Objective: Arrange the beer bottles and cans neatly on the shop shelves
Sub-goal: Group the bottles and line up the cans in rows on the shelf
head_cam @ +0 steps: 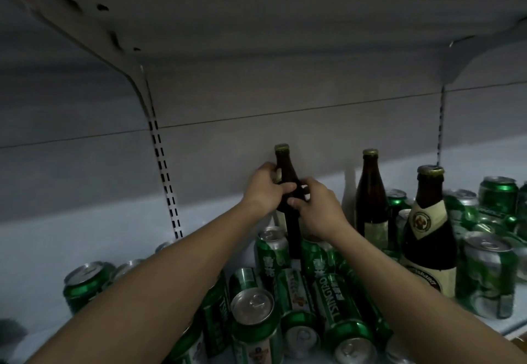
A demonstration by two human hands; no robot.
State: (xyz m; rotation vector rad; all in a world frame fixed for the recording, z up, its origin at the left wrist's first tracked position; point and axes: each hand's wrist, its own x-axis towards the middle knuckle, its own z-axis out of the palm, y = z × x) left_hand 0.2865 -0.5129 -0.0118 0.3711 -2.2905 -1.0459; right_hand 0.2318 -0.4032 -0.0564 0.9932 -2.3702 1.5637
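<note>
Both hands gripping a brown bottle [286, 170] upright at the shelf [85, 227] back, left hand [263, 185] and right hand [316, 204] wrapping its shoulder, green cans [339, 301] lying jumbled below, two bottles [370, 192] standing right.

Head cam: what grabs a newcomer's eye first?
Both hands, left hand and right hand, grip one brown bottle upright at the back of the shelf, mid-frame. Below them lies a jumble of green cans, many tipped over. Right of the hands stand two more brown bottles.
</note>
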